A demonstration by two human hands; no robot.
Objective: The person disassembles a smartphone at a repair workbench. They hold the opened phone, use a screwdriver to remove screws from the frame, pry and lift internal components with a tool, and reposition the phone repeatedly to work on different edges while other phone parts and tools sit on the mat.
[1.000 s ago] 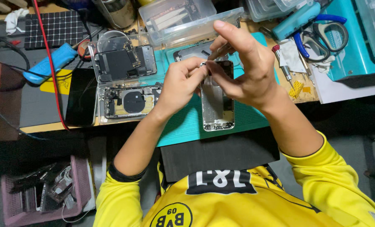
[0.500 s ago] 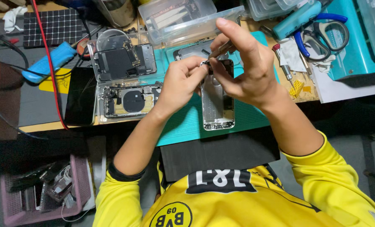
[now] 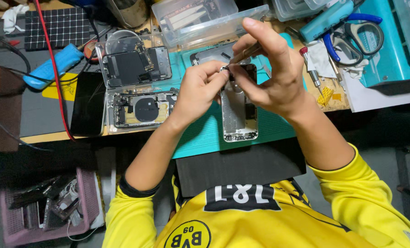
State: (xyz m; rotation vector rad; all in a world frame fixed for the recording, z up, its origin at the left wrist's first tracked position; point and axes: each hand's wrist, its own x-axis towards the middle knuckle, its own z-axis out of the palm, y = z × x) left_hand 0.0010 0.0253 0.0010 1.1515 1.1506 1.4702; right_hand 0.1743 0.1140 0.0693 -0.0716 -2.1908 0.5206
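An opened silver phone housing (image 3: 239,117) lies on the teal work mat (image 3: 205,135). Above its top end my left hand (image 3: 196,89) pinches a small dark part between fingertips. My right hand (image 3: 271,76) holds thin metal tweezers (image 3: 242,53) whose tip meets that small part. Both hands hover just over the housing and hide its upper end.
Left of the mat, a clear tray (image 3: 136,85) holds two opened phones, with a black phone (image 3: 88,103) beside it. A clear plastic box (image 3: 205,20) stands behind. Scissors (image 3: 352,39), a screwdriver (image 3: 310,69) and a teal case (image 3: 393,46) lie right. A pink basket (image 3: 44,206) sits below the table edge.
Almost nothing has moved. My hands stay together over the top of the housing, with only slight finger shifts around the small part.
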